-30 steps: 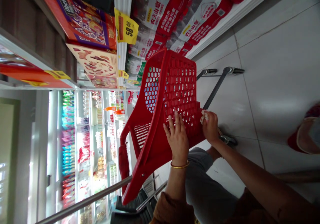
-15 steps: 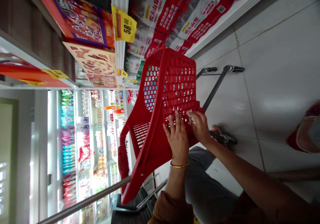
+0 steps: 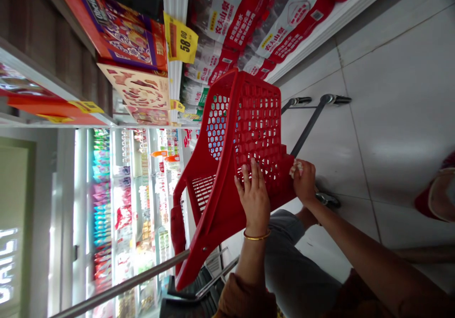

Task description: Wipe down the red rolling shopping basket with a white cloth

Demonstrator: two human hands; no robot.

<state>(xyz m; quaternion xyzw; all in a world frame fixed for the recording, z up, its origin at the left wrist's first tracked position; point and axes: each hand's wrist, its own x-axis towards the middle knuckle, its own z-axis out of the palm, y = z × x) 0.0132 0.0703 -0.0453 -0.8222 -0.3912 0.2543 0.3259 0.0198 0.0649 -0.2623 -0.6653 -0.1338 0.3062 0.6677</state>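
While I watch from afar, brightly lit shelves of packets [image 3: 124, 213] stand well to the left of my left hand [image 3: 255, 199]; boxes [image 3: 117, 33] sit on a shelf up and to the left of it, with a yellow price tag [image 3: 183, 43] marked 58.00 between them and the bottles [image 3: 245, 12], which lie well above the hand; a metal bar [image 3: 124, 289] slants up to the cart from below and to the left. The red cart [image 3: 223, 209] spreads under and around that hand, which I have laid flat on its side, fingers spread and grasping nothing; a gold bracelet [image 3: 256, 236] circles the wrist just below. Just to the right, my right hand [image 3: 304, 183] is closed around a pale, crumpled wad [image 3: 295, 168] at the cart's edge; I cannot tell whether the wad touches the red plastic. Beyond that hand, to its right, I see tiled floor [image 3: 398, 100]; another person's foot [image 3: 435, 195] shows at the far right.
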